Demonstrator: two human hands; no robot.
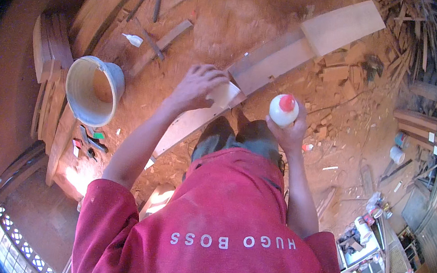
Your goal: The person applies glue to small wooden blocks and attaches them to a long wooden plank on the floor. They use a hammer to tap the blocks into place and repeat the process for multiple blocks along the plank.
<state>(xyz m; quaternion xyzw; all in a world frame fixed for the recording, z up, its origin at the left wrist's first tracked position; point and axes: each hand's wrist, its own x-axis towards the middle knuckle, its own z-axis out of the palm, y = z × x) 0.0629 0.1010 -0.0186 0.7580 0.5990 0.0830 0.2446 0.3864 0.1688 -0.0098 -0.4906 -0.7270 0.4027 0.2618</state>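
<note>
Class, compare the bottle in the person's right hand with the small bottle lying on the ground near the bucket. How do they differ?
The held bottle is upright, gripped by the right hand, and has a red cap. The small bottle lies on its side on the sawdust, untouched, with a white tip. It looks smaller. Both are white.

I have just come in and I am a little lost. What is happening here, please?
A person in a red shirt stands over a sawdust-covered floor. The left hand presses on the end of a pale wooden board. The right hand holds a white bottle with a red cap beside it. A grey bucket stands to the left.
</note>
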